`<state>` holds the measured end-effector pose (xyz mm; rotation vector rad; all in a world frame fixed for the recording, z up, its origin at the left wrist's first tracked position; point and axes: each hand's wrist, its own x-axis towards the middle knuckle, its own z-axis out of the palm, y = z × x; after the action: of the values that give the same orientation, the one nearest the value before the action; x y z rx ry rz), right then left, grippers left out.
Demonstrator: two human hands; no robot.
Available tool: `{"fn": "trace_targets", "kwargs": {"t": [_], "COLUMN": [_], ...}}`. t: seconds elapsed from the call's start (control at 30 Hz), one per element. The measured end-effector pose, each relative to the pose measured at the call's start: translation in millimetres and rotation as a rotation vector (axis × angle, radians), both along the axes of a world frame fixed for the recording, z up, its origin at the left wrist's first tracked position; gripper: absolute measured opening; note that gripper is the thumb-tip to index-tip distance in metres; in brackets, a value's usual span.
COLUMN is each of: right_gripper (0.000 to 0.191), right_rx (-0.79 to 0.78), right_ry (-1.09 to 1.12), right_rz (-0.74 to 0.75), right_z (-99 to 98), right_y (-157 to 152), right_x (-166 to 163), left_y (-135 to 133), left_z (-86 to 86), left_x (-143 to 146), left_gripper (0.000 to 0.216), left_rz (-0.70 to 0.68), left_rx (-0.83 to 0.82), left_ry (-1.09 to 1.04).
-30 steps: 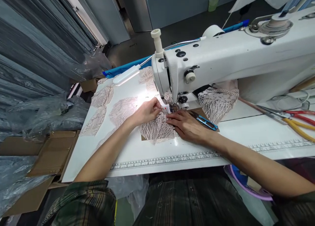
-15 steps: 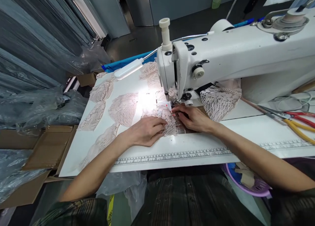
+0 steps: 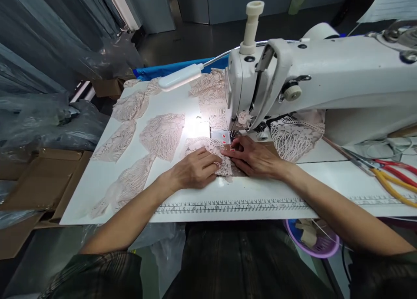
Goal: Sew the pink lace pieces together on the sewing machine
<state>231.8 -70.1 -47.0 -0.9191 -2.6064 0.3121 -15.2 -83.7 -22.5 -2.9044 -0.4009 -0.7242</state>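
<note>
A pale pink lace piece (image 3: 208, 149) lies on the white table in front of the needle of a white sewing machine (image 3: 312, 82). My left hand (image 3: 193, 169) rests flat on the lace, fingers spread, pressing it down. My right hand (image 3: 254, 158) lies beside it on the right, fingertips pinching the lace edge just before the presser foot (image 3: 233, 136). A small white label with red marks (image 3: 223, 138) sits on the lace at the foot.
Several more lace pieces (image 3: 163, 134) lie across the left of the table under a lit lamp (image 3: 180, 76). Another lace piece (image 3: 295, 134) hangs under the machine arm. Red and yellow scissors (image 3: 391, 173) lie at the right. A purple basket (image 3: 312, 240) sits below the table edge.
My left hand moved from pinching the lace at the needle to lying flat on it. My right hand slid up to the presser foot. The view shifted left, and the blue snips are out of sight.
</note>
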Motion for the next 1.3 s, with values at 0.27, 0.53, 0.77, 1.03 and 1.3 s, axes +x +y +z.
{"fn": "trace_targets", "kwargs": {"t": [0.27,0.53,0.77,1.03,1.3], "right_gripper": [0.038,0.042,0.044,0.047,0.043], "right_rx": [-0.051,-0.03,0.029,-0.047,-0.065], "right_ry": [-0.212,-0.082,-0.351,-0.317,-0.048], "right_rz": [-0.209,-0.139,-0.201,-0.323,-0.271], "right_z": [17.9,5.8,16.2,19.0,1.5], "right_y": [-5,2,-5,-2,-6], "right_x": [-1,16,-6,-8,9], "left_y": [3,3,12,9,10], "left_z": [-10.9,-14.1,-7.7,-8.7,-10.4], "left_x": [-3,-2,-12,-4,-5], "left_gripper": [0.009,0.013,0.011,0.019,0.018], "left_rz": [0.108,0.172,0.07,0.257,0.201], "left_rx": [-0.183,-0.191,-0.252,-0.398,-0.318], "left_ry": [-0.014,-0.098,-0.031,0.056,-0.048]}}
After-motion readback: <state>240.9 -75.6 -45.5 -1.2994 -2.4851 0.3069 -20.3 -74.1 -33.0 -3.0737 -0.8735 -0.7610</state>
